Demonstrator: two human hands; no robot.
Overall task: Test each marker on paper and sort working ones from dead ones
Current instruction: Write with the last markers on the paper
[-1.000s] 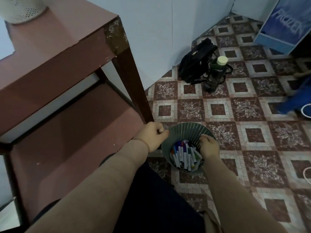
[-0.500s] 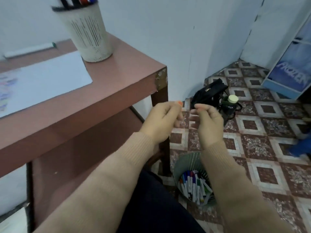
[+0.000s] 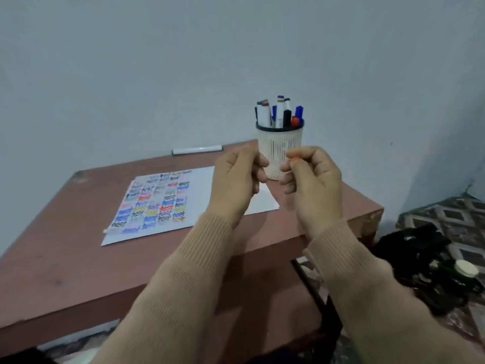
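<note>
Where left hand (image 3: 236, 186) faces right hand (image 3: 316, 185), marker cup (image 3: 279, 143) stands behind.

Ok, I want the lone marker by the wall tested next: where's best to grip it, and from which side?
Pinch the marker mid-barrel from above, across its front and back sides. It lies flat on the table, running left to right along the back edge, apart from paper and cup.

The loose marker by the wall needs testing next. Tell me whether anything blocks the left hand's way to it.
Nothing visible blocks it. The marker lies alone at the back edge of the table, left of the white cup. The left hand is raised nearer the camera, to its right; only flat paper lies beneath.
</note>
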